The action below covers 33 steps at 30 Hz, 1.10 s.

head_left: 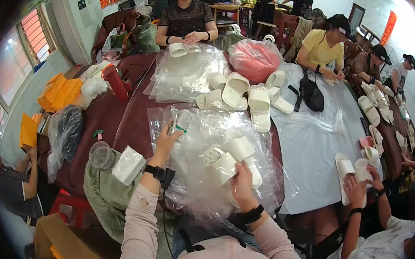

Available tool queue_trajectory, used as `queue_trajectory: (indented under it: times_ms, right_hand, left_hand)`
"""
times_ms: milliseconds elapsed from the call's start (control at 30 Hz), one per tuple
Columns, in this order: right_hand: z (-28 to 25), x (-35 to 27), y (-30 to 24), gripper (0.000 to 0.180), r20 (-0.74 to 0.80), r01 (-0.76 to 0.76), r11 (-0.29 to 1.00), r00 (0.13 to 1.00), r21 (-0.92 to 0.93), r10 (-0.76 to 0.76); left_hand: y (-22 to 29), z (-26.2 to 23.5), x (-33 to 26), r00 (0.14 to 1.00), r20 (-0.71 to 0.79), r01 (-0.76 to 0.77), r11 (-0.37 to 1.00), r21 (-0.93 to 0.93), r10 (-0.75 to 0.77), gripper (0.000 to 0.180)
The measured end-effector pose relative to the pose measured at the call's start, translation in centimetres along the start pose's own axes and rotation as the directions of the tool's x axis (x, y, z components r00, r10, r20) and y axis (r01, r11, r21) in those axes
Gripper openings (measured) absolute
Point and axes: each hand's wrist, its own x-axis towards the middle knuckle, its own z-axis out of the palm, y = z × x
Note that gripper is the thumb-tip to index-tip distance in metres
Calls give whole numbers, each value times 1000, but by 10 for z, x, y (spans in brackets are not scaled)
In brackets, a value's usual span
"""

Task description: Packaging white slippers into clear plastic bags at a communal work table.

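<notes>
– How far along?
– Apparently partway: handling white slippers [225, 167] atop the bag pile [184, 160], not visibly bagged; seemingly clamping one between right hand [247, 186] fingers, gripping a packet [185, 120] with left hand [166, 138] fingers.
– And left?
– Seemingly, loose slippers [235, 89] beyond the pile.
</notes>
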Motion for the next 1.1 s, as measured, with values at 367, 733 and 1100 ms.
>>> queue_trajectory:
  times_ms: [367, 733, 1100]
  right_hand:
    - [-26, 10, -55, 17, -161, 211, 955, 971, 210, -179]
    - [-61, 20, -74, 19, -228, 246, 927, 956, 282, -184]
    - [-40, -4, -92, 32, -147, 158, 947, 982, 281, -121]
  left_hand:
    - [35, 22, -32, 971, 239, 165, 775, -609, -19, 58]
    - [5, 56, -38, 804, 552, -573, 533, 623, 219, 63]
    - [5, 42, -34, 881, 380, -444, 220, 868, 280, 63]
